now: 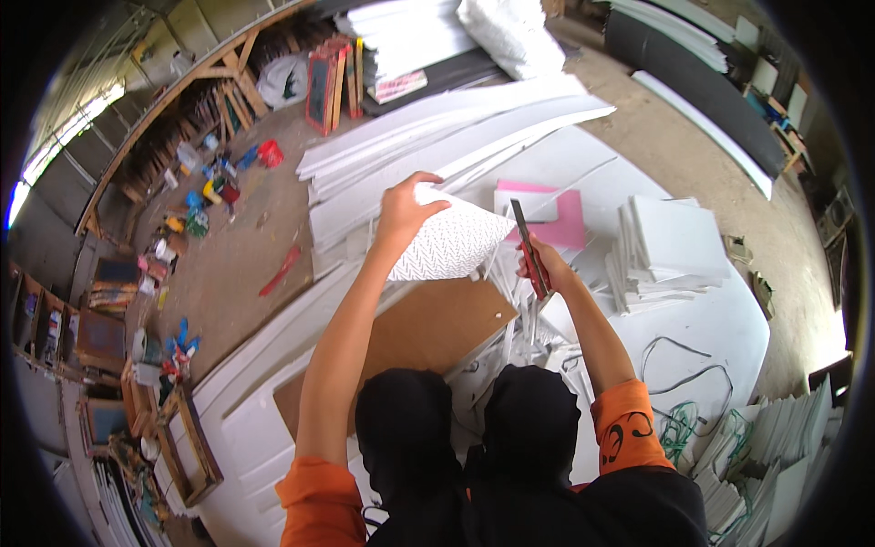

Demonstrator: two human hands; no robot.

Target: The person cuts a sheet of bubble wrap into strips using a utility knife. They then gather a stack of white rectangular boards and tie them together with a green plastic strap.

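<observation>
On the desk (pixel 583 164), long sheets (pixel 437 137) lie at the far left, a stack of panels (pixel 674 242) sits on the right, and a cord (pixel 679 353) lies on the near side of that stack. A board (pixel 410 328) lies nearer the person, and by its far edge is a textured panel (pixel 447 242) in the left hand (pixel 406 214), with a knife (pixel 523 228) in the right hand (pixel 549 264) just to its right. On the floor (pixel 237 264) to the left is a bucket (pixel 271 153).

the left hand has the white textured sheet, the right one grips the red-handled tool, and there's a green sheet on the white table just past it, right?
Not quite: the sheet just past the right hand on the white table is pink, not green, as the head view shows. The rest stands.
</observation>
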